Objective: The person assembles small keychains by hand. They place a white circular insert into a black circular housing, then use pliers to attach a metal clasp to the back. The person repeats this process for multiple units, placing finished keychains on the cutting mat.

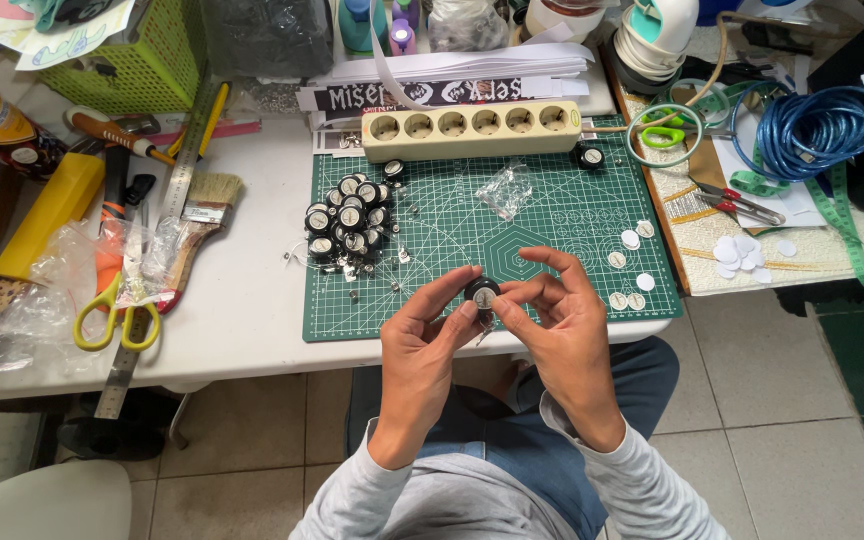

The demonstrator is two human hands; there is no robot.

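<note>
Yellow-handled scissors [117, 318]; paintbrush [200, 225]; beige power strip [472, 130]; blue cable coil [818, 128]

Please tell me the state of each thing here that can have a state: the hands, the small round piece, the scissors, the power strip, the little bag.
left hand: fingertips pinch the round black piece.
right hand: pinches the same piece from the other side.
round black piece: held above the table edge, pale face up.
yellow scissors: shut, flat on the table.
power strip: all sockets empty.
small clear bag: crumpled, on the green cutting mat.
</note>
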